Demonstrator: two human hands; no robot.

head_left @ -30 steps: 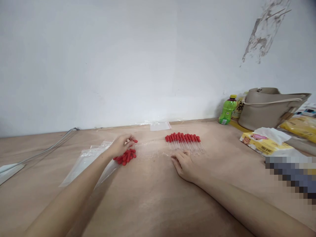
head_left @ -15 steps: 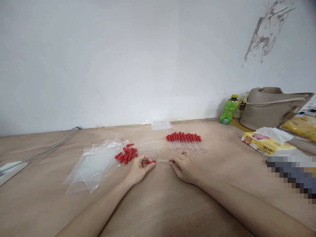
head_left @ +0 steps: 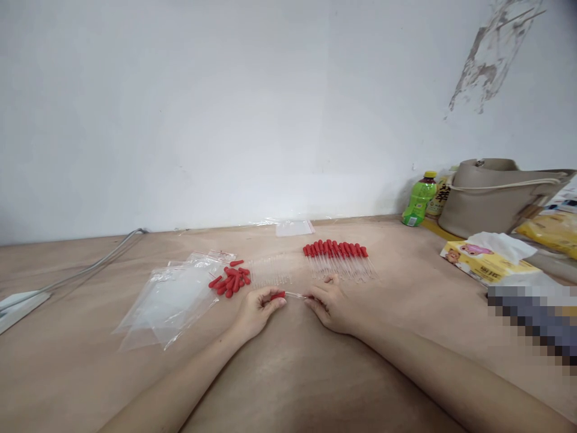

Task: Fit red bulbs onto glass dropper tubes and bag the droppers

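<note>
My left hand [head_left: 256, 313] pinches a small red rubber bulb [head_left: 278, 295] just above the wooden table [head_left: 288, 373]. My right hand [head_left: 331, 307] holds a thin clear glass tube [head_left: 297, 294], whose end meets the bulb. A loose pile of red bulbs [head_left: 231, 281] lies just left of and beyond my left hand. Bare clear tubes [head_left: 270, 273] lie in a row beside that pile. A row of droppers with red bulbs fitted [head_left: 338, 257] lies just beyond my right hand.
Clear plastic bags [head_left: 169, 297] lie at the left, and a small one [head_left: 294, 228] by the wall. A grey cable [head_left: 85, 270] runs along the far left. At the right stand a green bottle [head_left: 418, 201], a beige bag [head_left: 496, 195] and a tissue pack [head_left: 484, 258].
My left hand took a red bulb from the pile and brought it to the middle. Bulb and tube, a little apart half a second ago, now meet end to end.
</note>
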